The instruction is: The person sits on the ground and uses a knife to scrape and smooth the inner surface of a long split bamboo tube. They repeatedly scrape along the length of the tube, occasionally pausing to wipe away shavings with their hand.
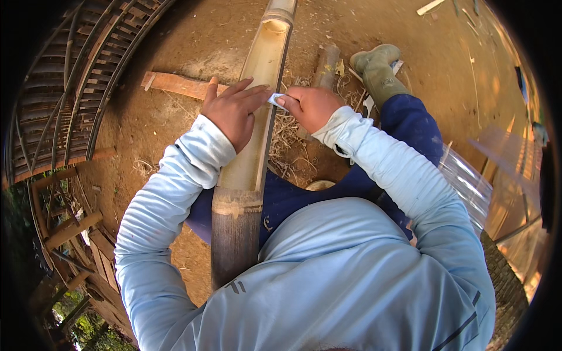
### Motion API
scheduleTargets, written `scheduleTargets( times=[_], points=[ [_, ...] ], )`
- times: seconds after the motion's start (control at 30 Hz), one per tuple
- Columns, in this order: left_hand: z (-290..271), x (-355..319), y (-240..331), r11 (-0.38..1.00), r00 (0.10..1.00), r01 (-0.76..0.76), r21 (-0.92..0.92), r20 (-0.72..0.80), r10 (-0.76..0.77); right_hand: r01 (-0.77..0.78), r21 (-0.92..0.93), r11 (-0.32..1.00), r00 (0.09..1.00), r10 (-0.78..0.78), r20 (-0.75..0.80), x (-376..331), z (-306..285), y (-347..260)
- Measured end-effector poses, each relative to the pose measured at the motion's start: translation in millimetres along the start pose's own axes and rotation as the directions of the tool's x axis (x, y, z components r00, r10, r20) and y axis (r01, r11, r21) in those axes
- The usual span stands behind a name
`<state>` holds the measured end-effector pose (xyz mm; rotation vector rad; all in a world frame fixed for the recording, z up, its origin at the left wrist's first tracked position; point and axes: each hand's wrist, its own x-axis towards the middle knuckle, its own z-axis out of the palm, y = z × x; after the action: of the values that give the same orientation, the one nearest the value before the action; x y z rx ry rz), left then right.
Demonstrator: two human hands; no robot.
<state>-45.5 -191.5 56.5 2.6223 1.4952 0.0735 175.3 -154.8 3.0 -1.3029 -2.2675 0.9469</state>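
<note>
Head view is showing the bamboo pole [237, 234] already opened into a trough, its near section uncut and any remaining work unclear, lying beneath the left hand [233, 112], fingers apart, and just left of the right hand [315, 108], whose grip is clamping a small white piece [277, 100].

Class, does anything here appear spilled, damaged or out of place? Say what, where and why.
Thin, pale shavings lie scattered on the brown dirt floor beside the long, cylindrical bamboo pole, looking untidy, perhaps offcuts. The pole's open upper side has fairly straight edges, so it looks cut rather than broken.
</note>
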Motion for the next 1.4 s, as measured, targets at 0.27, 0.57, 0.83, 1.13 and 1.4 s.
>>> scheduleTargets(
  times=[0.27, 0.57, 0.83, 1.13, 1.4],
  points=[
    [26.2, 36.7, -26.9, 0.966, 0.963, 0.202, -0.164, -0.146, -0.226, -0.136, 0.069, 0.988, 0.969, 0.147, -0.198, 48.4, -6.7, 40.7],
    [25.3, 65.4, -32.3, 0.997, 0.997, 0.072, 0.001, -0.03, -0.072, -0.376, 0.683, 0.626, 0.838, 0.545, -0.038, 54.8, -3.8, 78.1],
    [40.6, 143.2, -46.3, 0.979, 0.978, 0.134, 0.155, 0.141, -0.156, -0.405, 0.759, 0.51, 0.84, 0.535, 0.089, 15.1, 19.4, 91.2],
    [40.2, 170.7, -46.1, 0.959, 0.932, 0.228, 0.169, 0.248, -0.266, -0.434, 0.706, 0.559, 0.851, 0.513, 0.116, 2.1, 29.8, 94.6],
    [32.6, 130.4, -32.8, 0.981, 0.956, 0.163, 0.106, 0.228, -0.184, -0.429, 0.685, 0.589, 0.856, 0.508, 0.1, 1.3, 34.8, 99.9]
  ],
)
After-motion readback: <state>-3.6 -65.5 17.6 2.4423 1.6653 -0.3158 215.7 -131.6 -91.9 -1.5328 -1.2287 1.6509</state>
